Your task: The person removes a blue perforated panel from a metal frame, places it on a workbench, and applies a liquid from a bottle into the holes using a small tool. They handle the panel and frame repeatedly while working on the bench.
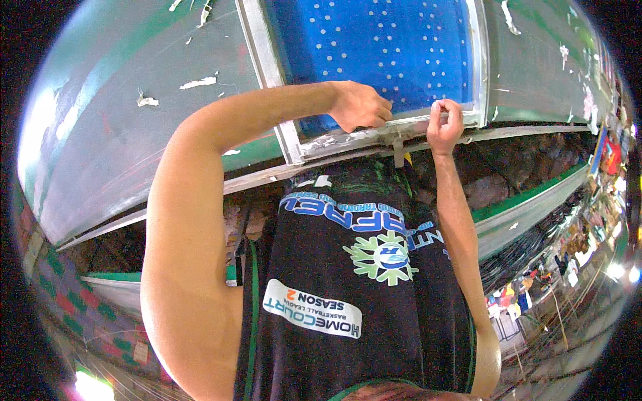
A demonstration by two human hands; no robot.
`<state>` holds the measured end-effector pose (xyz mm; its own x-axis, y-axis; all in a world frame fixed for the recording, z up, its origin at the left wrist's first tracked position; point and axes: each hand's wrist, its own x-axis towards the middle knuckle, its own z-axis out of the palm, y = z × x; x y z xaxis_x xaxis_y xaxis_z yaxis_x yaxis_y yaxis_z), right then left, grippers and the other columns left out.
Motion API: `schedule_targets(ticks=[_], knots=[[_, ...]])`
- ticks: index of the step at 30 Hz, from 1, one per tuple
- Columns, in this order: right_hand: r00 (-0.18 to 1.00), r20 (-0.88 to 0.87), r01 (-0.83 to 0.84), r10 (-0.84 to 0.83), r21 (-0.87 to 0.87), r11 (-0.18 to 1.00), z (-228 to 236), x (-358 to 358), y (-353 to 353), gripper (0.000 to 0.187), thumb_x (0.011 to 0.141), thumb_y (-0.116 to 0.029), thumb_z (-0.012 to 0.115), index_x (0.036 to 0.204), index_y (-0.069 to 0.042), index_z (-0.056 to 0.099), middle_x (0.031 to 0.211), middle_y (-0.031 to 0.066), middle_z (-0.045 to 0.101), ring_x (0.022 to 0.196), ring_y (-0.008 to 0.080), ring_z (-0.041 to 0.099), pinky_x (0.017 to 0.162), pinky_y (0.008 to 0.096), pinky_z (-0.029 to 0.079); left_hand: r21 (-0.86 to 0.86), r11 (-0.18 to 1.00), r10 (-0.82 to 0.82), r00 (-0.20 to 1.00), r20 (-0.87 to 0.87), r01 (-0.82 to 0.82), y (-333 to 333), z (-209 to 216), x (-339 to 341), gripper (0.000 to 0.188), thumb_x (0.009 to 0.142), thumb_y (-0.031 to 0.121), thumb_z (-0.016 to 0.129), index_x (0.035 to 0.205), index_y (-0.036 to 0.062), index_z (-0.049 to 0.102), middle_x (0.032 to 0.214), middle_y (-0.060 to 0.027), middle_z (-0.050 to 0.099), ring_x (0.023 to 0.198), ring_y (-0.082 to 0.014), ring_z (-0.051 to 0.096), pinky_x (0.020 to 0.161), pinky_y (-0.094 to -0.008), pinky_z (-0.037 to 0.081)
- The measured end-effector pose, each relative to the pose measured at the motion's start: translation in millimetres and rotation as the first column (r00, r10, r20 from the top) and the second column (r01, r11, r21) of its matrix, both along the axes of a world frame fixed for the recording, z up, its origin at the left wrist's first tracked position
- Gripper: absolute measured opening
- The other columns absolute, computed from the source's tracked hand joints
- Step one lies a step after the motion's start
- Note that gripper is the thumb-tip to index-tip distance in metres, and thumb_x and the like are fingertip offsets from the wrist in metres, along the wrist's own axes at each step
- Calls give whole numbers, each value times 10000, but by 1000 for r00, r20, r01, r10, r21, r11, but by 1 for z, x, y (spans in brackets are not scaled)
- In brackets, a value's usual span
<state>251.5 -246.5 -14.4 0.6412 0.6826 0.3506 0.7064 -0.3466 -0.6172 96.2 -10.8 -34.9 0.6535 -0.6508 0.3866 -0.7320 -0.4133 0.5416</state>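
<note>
A framed screen (374, 50) of blue mesh with rows of pale dots lies before me, edged by a pale, stained frame (267, 67). Over its near rail, my left hand (361, 107) is closed, knuckles turned up and fingers bent toward the right. Whatever it grips is hidden; only a small dark patch shows beneath it. At the right end of the same rail is my right hand (446, 127), its fingers curled in against the thumb. I cannot make out anything between them. A metal clamp or hinge piece (399, 150) sits under the rail between my hands.
The frame rests on a long grey-green table (167, 107), scattered with torn white scraps (198, 83). The table's near edge (254, 179) runs just in front of my body. Below it are a dark space and a green-edged lower ledge (535, 197). Colourful clutter (515, 301) stands off to the right.
</note>
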Motion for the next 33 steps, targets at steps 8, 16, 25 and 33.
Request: schedule_targets(ticks=[8,16,25,33], knots=[[999,20,-34,35,-13,999,3,0,0,89,925,-71,712,974,-19,660,972,127,684,851,264,658,795,379,542,8,995,-97,994,-46,98,9,5,6,200,744,139,726,872,45,605,988,-128,600,1017,-342,603,873,-454,563],[1000,-2,-20,20,-1,1000,2,-2,0,95,919,-64,714,981,-16,660,978,128,686,857,266,658,807,378,545,19,997,-78,995,-59,79,8,6,6,197,756,185,730,842,58,607,958,-119,615,998,-342,612,806,-457,587],[1000,14,-14,14,27,1000,0,-2,1,93,920,-66,715,976,-16,660,984,129,690,857,269,659,813,378,543,15,996,-81,993,-84,82,4,7,9,274,690,228,757,839,53,607,949,-111,631,973,-342,629,748,-459,610],[1000,13,4,-4,18,1000,0,-1,0,102,915,-80,722,971,-21,660,977,133,692,853,271,667,801,378,546,6,1000,-27,998,-58,27,0,5,5,267,703,246,731,850,56,616,936,-108,627,946,-337,637,731,-453,609]])
